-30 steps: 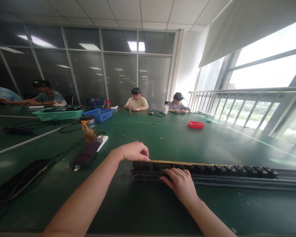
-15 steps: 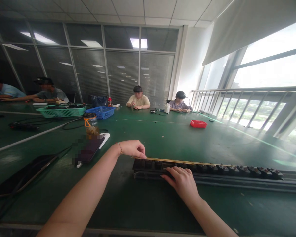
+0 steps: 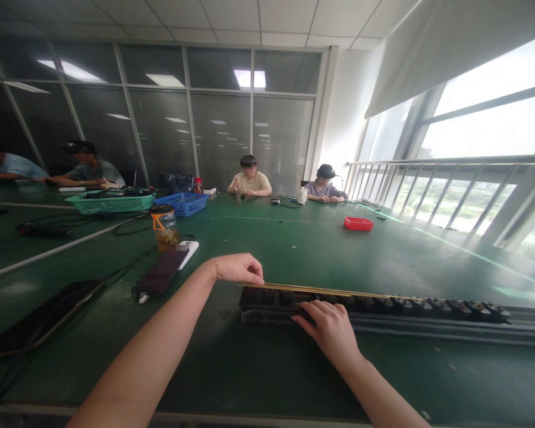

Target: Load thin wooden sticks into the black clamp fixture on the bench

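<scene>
A long black rail (image 3: 410, 315) holding a row of small dark parts lies across the green table (image 3: 267, 368) in front of me. Along its top runs a thin brass-coloured strip (image 3: 339, 292). My left hand (image 3: 238, 268) is curled, pinching the left end of that strip. My right hand (image 3: 332, 330) rests on the rail a little to the right, fingers bent and pressed onto the dark parts.
A phone (image 3: 163, 268), a tablet (image 3: 40, 318) and a jar (image 3: 164, 229) lie to the left. Farther back stand a blue basket (image 3: 182, 204), a green basket (image 3: 109, 204) and a red tray (image 3: 358, 223). Other people sit at the far side.
The view has shifted slightly. Both hands have stayed on the rail, with the left end of the strip still pinched.
</scene>
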The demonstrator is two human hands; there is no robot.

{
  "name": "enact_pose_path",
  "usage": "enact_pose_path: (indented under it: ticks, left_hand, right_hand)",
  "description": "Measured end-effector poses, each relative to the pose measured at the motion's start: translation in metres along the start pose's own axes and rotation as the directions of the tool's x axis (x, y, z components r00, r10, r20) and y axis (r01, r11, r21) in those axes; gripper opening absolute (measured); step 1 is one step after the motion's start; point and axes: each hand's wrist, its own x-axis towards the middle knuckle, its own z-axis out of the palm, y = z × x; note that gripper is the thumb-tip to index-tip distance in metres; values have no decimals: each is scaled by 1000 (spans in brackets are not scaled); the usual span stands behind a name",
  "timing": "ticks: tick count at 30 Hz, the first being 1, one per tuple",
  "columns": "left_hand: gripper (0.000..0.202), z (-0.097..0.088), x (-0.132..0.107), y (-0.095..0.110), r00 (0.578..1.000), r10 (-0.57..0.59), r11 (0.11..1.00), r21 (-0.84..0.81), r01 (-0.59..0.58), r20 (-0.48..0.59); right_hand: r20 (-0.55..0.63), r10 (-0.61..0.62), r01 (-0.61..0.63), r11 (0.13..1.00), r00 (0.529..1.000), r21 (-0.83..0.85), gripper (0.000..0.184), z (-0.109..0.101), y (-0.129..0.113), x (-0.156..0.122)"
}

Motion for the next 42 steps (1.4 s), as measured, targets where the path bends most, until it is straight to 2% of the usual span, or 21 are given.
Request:
enact_pose_path:
  ticks: [3,6,8,11,13,15,22,26,30,33,35,36,38,40,42]
  left_hand:
    - [30,0,1,1,997,6,999,50,-2,-81]
    - [26,-1,1,6,978,2,985,170,34,-208]
    - [24,-2,1,9,946,37,962,268,54,-322]
    - [26,-3,4,5,876,76,922,368,120,-476]
    - [27,-1,9,-5,844,62,903,390,180,-533]
    - [27,5,14,-18,832,33,887,400,231,-553]
    - [24,34,28,-62,840,-101,882,343,324,-534]
    - [22,40,29,-73,850,-138,878,334,343,-508]
    - [17,39,28,-77,875,-141,874,357,330,-463]
    - [19,28,23,-68,874,-128,896,322,304,-470]
    - [25,17,18,-53,874,-119,931,254,263,-471]
    - [28,10,15,-43,888,-116,949,215,232,-444]
    - [34,0,7,-21,929,-89,976,157,154,-359]
    - [36,-7,-1,-1,974,-37,988,140,70,-224]
    - [33,-7,-6,13,993,-12,989,143,28,-114]
  right_hand:
    - [7,0,0,1000,1000,-6,29,-1,0,0]
    - [21,2,-1,1000,1000,-7,28,0,0,0]
    - [18,-1,2,1000,1000,-9,30,0,-1,0]
    - [4,-4,4,1000,1000,-15,30,-1,-1,0]
    - [4,-3,3,1000,1000,-18,30,-1,0,0]
    - [12,1,-1,1000,1000,-13,28,-2,0,0]
    - [18,3,-3,1000,1000,-17,30,-2,2,0]
    - [11,1,0,1000,1000,-22,30,-3,2,1]
    - [9,5,-5,1000,1000,-3,30,-2,1,1]
    - [11,12,-12,1000,1000,10,29,-1,1,1]
    - [10,13,-14,1000,1000,12,30,-2,1,1]
    - [10,13,-13,1000,1000,11,30,-2,1,1]
    - [18,17,-17,1000,1000,13,31,-2,2,1]
    - [32,22,-23,999,999,22,30,-3,3,0]
    - [41,26,-27,999,999,29,30,-3,3,0]
